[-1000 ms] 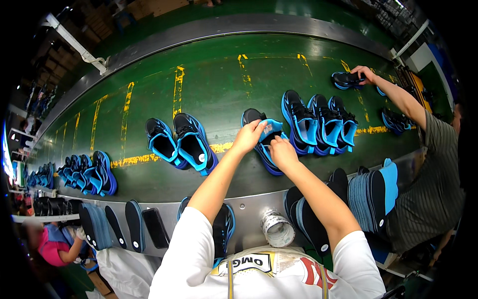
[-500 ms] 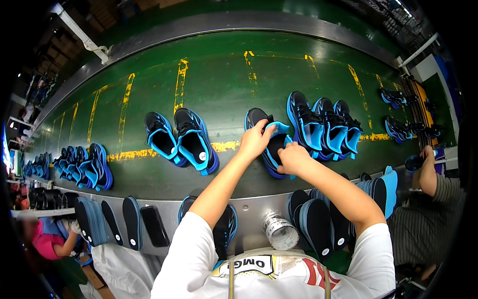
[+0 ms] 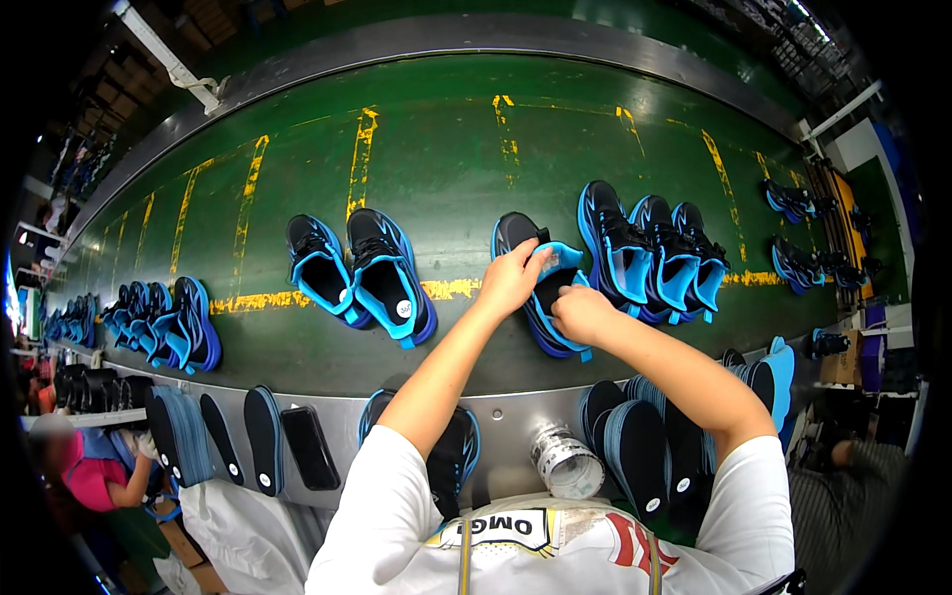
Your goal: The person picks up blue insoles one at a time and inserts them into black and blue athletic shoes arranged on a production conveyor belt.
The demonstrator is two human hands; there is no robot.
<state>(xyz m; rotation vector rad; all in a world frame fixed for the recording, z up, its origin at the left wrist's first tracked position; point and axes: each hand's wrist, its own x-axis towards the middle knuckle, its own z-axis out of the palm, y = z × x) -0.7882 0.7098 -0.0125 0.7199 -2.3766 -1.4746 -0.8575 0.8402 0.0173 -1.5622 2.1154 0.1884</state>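
A black sneaker with a bright blue lining and sole [image 3: 516, 229] lies on the green belt in front of me, toe pointing away. My left hand [image 3: 513, 278] grips its tongue and collar from the left, thumb over the blue lining. My right hand [image 3: 583, 315] is closed at the shoe's opening, its fingertips down inside near the heel; what they pinch, if anything, is hidden. Just right of it stand several matching sneakers [image 3: 627, 248] side by side. To the left sits another pair of sneakers [image 3: 380, 263], with a white round sticker inside one.
Along the near metal ledge [image 3: 506, 451] are stacks of insoles [image 3: 635, 446], a clear cup-like container [image 3: 567, 462], a black phone [image 3: 310, 448], more insoles [image 3: 263, 436] and sneakers [image 3: 454, 461] partly behind my left arm. Co-workers [image 3: 99, 466] sit at both sides.
My right hand has moved from the heel collar deeper into the sneaker's opening. My left hand keeps its hold on the tongue. At the right, the co-worker's arm has drawn back.
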